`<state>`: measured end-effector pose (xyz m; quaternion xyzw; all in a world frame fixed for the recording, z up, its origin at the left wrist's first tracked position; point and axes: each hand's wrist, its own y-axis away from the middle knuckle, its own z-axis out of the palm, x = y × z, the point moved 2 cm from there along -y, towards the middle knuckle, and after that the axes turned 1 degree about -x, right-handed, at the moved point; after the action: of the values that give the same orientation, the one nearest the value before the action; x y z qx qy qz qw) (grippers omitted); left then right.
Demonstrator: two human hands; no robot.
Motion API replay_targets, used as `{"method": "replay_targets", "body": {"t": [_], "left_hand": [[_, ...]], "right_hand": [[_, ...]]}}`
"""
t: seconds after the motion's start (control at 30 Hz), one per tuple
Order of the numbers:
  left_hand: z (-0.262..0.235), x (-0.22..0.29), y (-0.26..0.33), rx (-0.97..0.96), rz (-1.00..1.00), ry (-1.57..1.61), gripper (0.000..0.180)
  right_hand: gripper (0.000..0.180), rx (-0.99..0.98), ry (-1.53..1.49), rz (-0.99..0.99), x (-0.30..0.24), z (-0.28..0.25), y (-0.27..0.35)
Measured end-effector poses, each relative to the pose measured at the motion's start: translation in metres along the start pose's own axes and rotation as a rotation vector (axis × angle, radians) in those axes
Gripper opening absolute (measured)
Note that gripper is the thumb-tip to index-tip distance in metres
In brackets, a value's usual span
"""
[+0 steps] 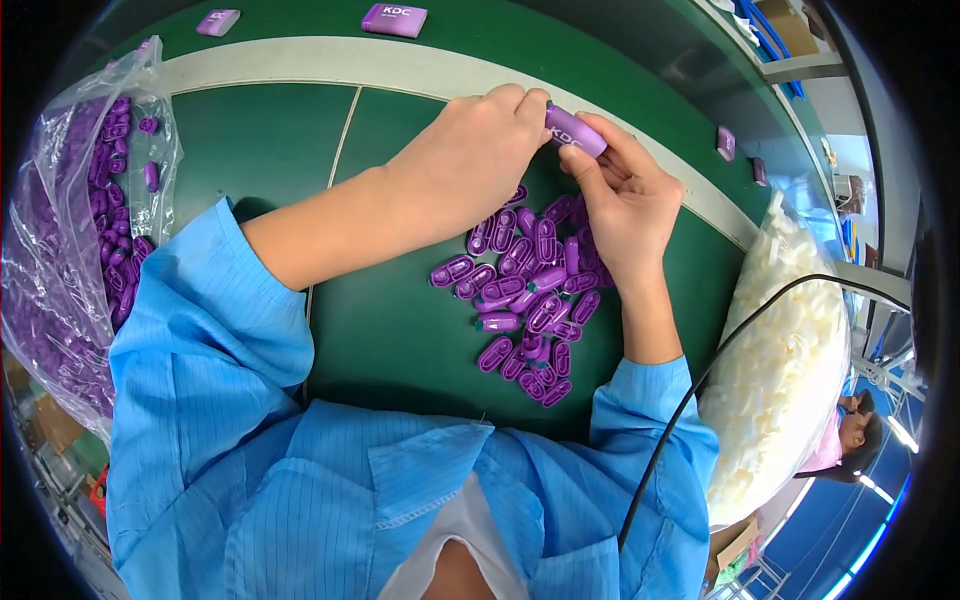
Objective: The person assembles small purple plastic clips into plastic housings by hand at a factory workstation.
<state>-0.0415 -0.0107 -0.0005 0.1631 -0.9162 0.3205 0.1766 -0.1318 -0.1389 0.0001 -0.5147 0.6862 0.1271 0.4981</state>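
Note:
Over the far side of the green tabletop, my two hands meet at a light-purple case with white lettering [577, 132]. My right hand [638, 195] grips the case between thumb and fingers. My left hand [480, 140] is closed in a pinch at the case's left end. A sliver of darker purple shows by its fingertips, apparently a small purple cap, mostly covered by the fingers. Just nearer than the hands lies a loose pile of small, hollow oblong purple caps [545, 285], some on their sides and some with the open face up.
A clear plastic bag of purple caps [60, 250] stands at the left. At the right is a large bag of whitish pieces [785, 370], with a black cable [690, 395] running past it. Purple cases [394, 20] sit on the green strip beyond the pale rail [300, 60].

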Motion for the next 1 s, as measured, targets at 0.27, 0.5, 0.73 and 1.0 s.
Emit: {"method": "replay_targets", "body": {"t": [0.27,0.5,0.73,1.0], "left_hand": [[-0.004,-0.041,-0.027,-0.154,-0.228,0.429,0.029],[-0.007,-0.060,-0.033,0.182,0.058,-0.022,0.022],[-0.009,-0.013,-0.008,-0.633,0.290,0.444,0.023],[-0.012,-0.006,-0.008,-0.486,0.306,0.325,0.027]], "right_hand": [[0.034,-0.062,-0.137,0.038,0.011,-0.010,-0.022],[0.025,0.198,-0.234,0.176,0.062,-0.048,-0.034],[0.020,0.050,-0.412,0.209,0.054,-0.031,-0.036],[0.049,0.240,1.135,0.180,0.118,-0.128,-0.101]]}}
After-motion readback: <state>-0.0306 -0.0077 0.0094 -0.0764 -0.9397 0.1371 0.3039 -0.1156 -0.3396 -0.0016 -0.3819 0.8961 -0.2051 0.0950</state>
